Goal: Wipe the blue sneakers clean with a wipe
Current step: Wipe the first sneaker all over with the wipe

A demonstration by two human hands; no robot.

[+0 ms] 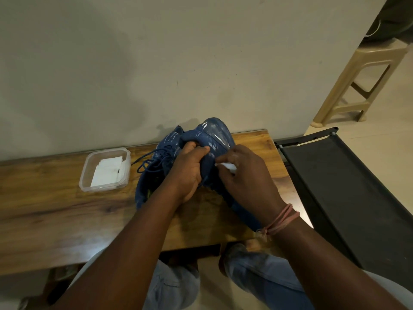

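Two blue sneakers [178,157] sat on a wooden counter [55,209] against a pale wall. The left hand [190,171] gripped the collar of the nearer, upturned sneaker, fingers curled into its opening. The right hand [248,175] pinched a white wipe [226,165] against that sneaker's side. Left of the sneakers stood a clear plastic container [105,170] holding folded white wipes. A beige plastic stool [357,86] stood to the far right.
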